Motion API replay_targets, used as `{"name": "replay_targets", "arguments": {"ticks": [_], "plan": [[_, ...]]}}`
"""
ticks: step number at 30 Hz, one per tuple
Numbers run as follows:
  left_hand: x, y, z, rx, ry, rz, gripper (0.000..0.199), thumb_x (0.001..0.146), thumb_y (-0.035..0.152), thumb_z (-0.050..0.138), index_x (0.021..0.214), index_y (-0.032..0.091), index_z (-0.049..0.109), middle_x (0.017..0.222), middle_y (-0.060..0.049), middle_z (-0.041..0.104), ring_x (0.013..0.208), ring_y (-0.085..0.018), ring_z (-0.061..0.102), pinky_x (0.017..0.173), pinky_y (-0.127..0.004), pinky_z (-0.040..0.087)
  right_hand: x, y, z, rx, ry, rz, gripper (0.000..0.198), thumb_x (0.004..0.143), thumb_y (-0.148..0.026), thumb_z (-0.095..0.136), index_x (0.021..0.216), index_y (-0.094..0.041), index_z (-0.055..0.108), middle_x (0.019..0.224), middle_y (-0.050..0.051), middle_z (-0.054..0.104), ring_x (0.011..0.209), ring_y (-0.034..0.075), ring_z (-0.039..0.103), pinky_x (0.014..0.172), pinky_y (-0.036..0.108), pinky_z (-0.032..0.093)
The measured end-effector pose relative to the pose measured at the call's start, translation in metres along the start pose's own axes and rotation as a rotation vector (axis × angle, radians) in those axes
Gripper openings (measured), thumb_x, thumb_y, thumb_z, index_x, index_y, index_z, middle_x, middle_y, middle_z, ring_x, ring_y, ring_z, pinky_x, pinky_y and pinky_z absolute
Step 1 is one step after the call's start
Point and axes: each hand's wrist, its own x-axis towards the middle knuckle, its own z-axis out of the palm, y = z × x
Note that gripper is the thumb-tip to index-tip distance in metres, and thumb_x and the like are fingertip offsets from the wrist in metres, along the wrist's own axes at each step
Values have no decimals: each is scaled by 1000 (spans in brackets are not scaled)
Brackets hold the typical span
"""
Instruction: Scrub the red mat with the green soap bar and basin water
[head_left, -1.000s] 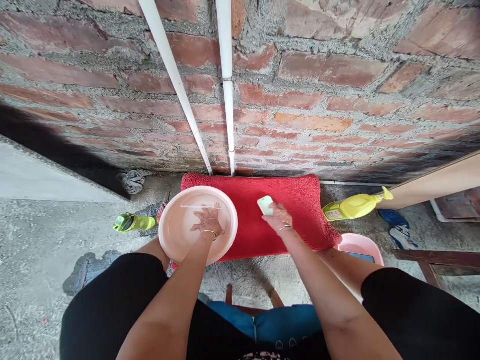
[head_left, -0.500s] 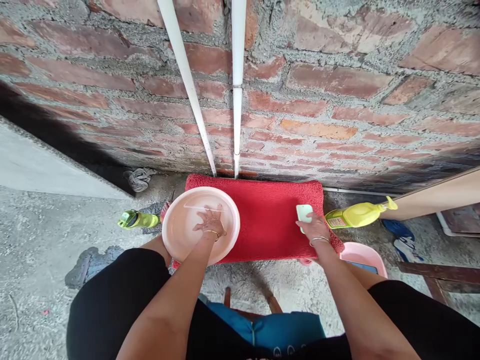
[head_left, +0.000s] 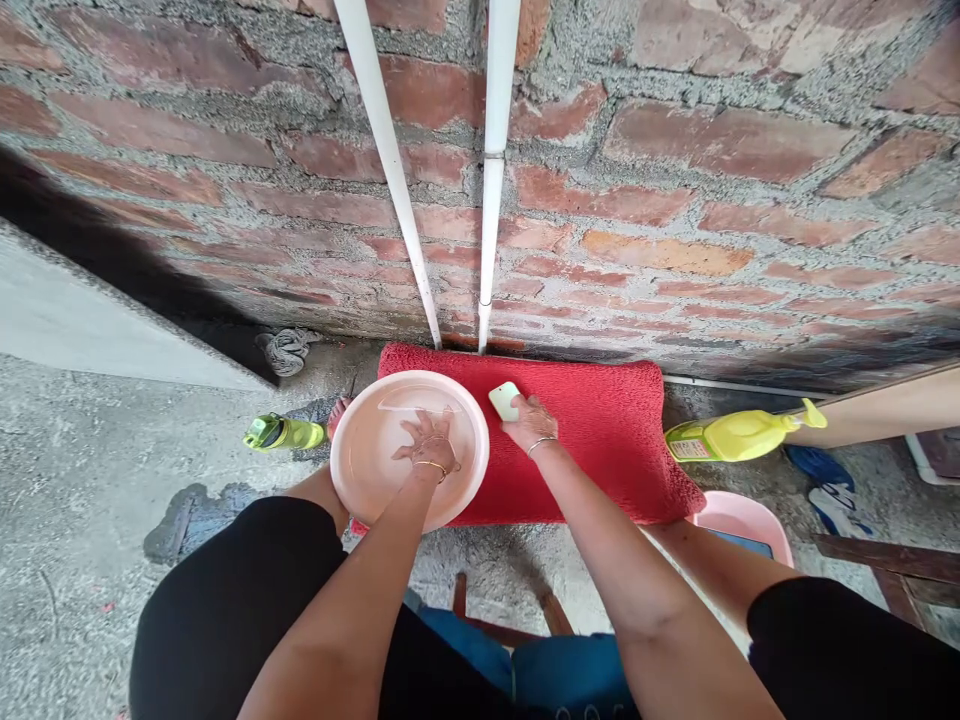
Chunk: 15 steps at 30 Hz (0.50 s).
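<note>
A pale pink basin (head_left: 346, 505) of water sits at the left part of a red cloth-covered stand (head_left: 600, 440). My left hand (head_left: 429, 438) lies in the basin with its fingers spread and nothing in them. Just beyond the basin's right rim, my right hand (head_left: 531, 422) grips a pale green phone case (head_left: 503, 400) by its lower right edge. It is flat with rounded corners and a small dark mark near one corner. The case is held over the red cloth, tilted; whether it touches the cloth I cannot tell.
A yellow pump bottle (head_left: 731, 437) is at the stand's right edge, with a small pink tub (head_left: 772, 515) below it holding a flat blue-grey thing. A green bottle (head_left: 281, 433) stands left on the concrete floor. Behind rise a brick wall (head_left: 637, 210) and two white pipes (head_left: 491, 180).
My right hand has carried the phone case leftward across the red cloth, from its right end to beside the basin. My left hand stays spread in the water. The view has shifted slightly.
</note>
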Motion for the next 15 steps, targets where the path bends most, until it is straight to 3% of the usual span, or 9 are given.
{"name": "replay_targets", "arguments": {"ticks": [3,11,15], "plan": [[1,0,0,23,-27,6,121,84,33,88,178,43,13,189,-17,6,167,-62,13,104,-83,56,-1,47,-18,1,21,92,55,95,-45,75,146,-28,65,144,14,63,124,29,68,103,39,52],[0,-2,0,21,-24,9,117,86,36,85,179,40,15,188,-19,6,167,-61,10,104,-85,54,-21,210,-53,56,133,501,58,91,-50,73,142,-23,65,144,19,66,129,34,71,107,45,55],[3,-1,3,18,-11,7,117,85,37,87,179,41,17,188,-18,8,167,-61,11,105,-85,54,-31,239,-55,77,189,581,53,89,-53,70,136,-28,68,136,21,71,127,40,71,104,52,57]]}}
